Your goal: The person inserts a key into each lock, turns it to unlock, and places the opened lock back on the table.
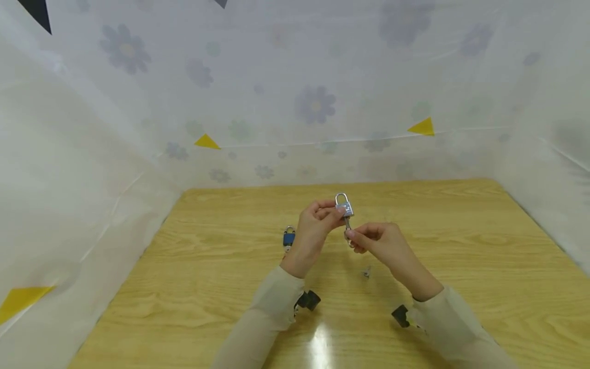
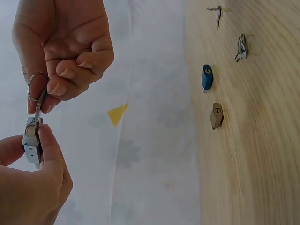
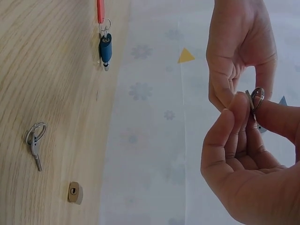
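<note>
Above the wooden surface (image 1: 461, 266), the left hand (image 1: 313, 233) grips a silver padlock (image 1: 344, 206), fingers curled round its body, shackle up. The right hand (image 1: 382, 241) pinches a key (image 1: 348, 224) between thumb and fingers, the key's blade set into the bottom of the padlock; in the left wrist view the key's ring (image 2: 35, 86) hangs at the right hand's fingers (image 2: 70, 75). Both hands are held up, clear of the surface. On the surface a blue padlock (image 1: 289, 239) lies just left of the left hand, a brass padlock (image 2: 216, 116) lies near it, and a spare key (image 1: 366, 271) lies below the right hand.
</note>
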